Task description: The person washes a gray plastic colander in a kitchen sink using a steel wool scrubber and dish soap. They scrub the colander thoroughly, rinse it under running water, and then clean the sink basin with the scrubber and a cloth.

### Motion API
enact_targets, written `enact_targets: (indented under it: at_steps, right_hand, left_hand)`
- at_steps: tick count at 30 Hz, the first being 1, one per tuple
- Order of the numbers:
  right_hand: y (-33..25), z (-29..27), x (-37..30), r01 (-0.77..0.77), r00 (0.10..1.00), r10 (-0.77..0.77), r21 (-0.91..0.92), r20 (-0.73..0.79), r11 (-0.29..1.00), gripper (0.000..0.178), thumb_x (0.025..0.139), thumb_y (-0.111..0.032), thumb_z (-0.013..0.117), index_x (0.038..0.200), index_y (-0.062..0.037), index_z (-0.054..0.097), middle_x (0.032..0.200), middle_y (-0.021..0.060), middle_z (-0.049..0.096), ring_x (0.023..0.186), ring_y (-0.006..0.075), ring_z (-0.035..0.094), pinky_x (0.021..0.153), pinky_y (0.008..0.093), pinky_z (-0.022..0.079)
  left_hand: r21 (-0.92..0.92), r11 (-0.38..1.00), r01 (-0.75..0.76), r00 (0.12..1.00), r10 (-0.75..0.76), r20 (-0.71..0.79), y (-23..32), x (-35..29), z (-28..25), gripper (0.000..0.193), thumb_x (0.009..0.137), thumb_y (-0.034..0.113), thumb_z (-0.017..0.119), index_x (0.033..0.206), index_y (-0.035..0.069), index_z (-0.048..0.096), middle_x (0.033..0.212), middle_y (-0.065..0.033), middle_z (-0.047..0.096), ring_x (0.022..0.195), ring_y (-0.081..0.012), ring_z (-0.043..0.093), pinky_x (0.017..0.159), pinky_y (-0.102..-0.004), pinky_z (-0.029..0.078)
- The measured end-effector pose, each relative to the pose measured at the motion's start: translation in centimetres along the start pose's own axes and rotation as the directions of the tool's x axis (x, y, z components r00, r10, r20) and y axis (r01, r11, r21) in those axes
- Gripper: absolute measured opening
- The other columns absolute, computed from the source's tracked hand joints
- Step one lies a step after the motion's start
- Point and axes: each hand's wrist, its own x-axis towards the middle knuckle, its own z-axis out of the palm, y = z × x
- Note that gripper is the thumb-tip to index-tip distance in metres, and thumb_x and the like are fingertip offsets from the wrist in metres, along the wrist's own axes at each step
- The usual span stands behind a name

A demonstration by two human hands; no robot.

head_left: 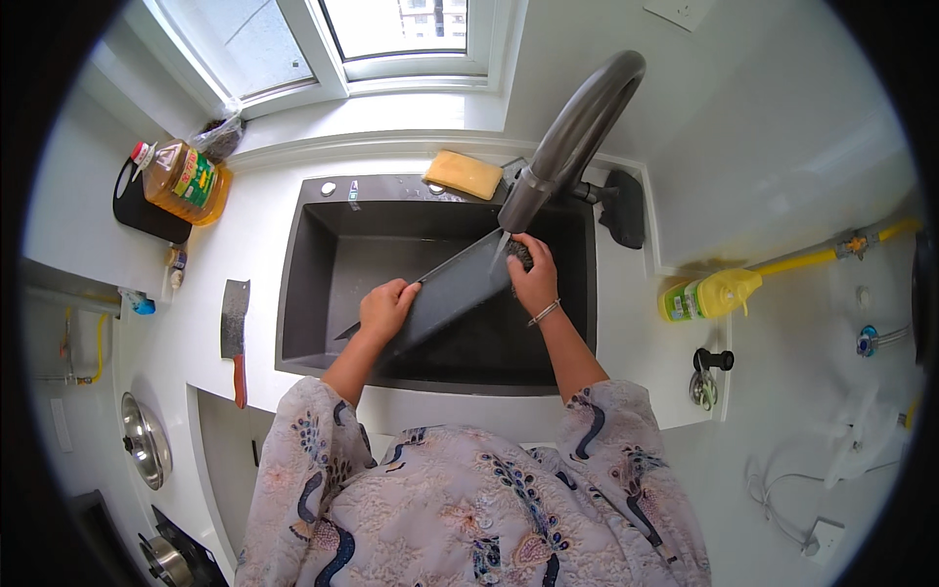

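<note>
Over the dark sink (pixel 337 240) I hold a flat, dark grey panel (pixel 455 289) on a slant. Its exact kind cannot be made out. My left hand (pixel 386 308) is closed on its left part, thumb along the upper edge. My right hand (pixel 534 276) is closed round a dark, round wire scrubber (pixel 519 256) pressed to the panel's upper right end. Just above that end hangs the spout of the grey faucet (pixel 528 196), and a thin stream of water seems to fall onto the panel.
A yellow sponge (pixel 464 174) lies on the sink's back rim. To the left are a cleaver (pixel 235 333) with a red handle and an oil bottle (pixel 186 183). A yellow detergent bottle (pixel 712 294) and scissors (pixel 703 386) are at the right. Windows stand behind.
</note>
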Motion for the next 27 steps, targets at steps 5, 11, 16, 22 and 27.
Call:
enact_targets:
  at_steps: [5,11,16,22,27]
  right_hand:
    - [-0.5,1.5,0.0,-0.103,0.994,0.107,0.102,-0.038,0.989,0.029,0.079,-0.008,0.061,0.108,-0.0057,0.06,0.09,0.0073,0.062,0.08,0.0161,0.059,0.076,0.0289,0.047]
    - [-3.2,3.5,1.4,-0.252,0.965,0.214,0.3,0.154,0.92,0.033,0.085,-0.012,0.059,0.116,-0.0031,0.056,0.096,0.002,0.059,0.081,0.0072,0.053,0.072,0.0207,0.042]
    - [-1.4,2.3,1.6,-0.548,0.836,0.364,0.658,0.411,0.517,0.041,0.084,-0.009,0.057,0.123,-0.0003,0.048,0.106,0.0064,0.059,0.096,0.0131,0.055,0.086,0.0256,0.042]
    - [-2.7,3.7,1.9,-0.15,0.97,0.055,0.402,0.237,0.903,0.052,0.075,0.001,0.05,0.126,0.0044,0.042,0.112,0.0092,0.055,0.104,0.013,0.051,0.091,0.0227,0.038]
    - [-2.5,3.5,1.7,-0.563,0.826,0.33,0.692,0.456,0.452,0.036,0.086,-0.007,0.049,0.121,0.0007,0.045,0.106,0.0122,0.058,0.098,0.0187,0.059,0.079,0.0281,0.051]
  left_hand:
    - [-0.29,0.956,-0.034,0.999,0.026,-0.031,-3.2,-0.5,-1.2,0.036,0.088,0.031,0.055,0.066,0.002,0.051,0.058,-0.0131,0.047,0.054,-0.025,0.046,0.053,-0.0361,0.038]
    - [-0.455,0.887,-0.08,0.996,0.058,-0.062,-8.4,0.0,-2.0,0.039,0.09,0.026,0.055,0.064,-0.001,0.045,0.057,-0.0093,0.038,0.055,-0.0143,0.034,0.051,-0.0312,0.033]
    - [-0.389,0.914,-0.114,0.993,0.089,-0.081,-8.1,0.5,-2.5,0.039,0.089,0.03,0.055,0.064,0.001,0.048,0.057,-0.0117,0.045,0.052,-0.0215,0.04,0.05,-0.034,0.034]
    - [-0.226,0.972,-0.069,0.993,0.045,-0.109,-6.9,1.0,-2.1,0.039,0.087,0.037,0.055,0.066,0.005,0.054,0.06,-0.0142,0.053,0.058,-0.0341,0.052,0.051,-0.0395,0.038]
    - [-0.181,0.983,-0.03,0.993,0.009,-0.115,-7.1,0.9,-3.6,0.038,0.086,0.038,0.056,0.066,0.005,0.056,0.061,-0.014,0.055,0.059,-0.0337,0.054,0.052,-0.0405,0.04]
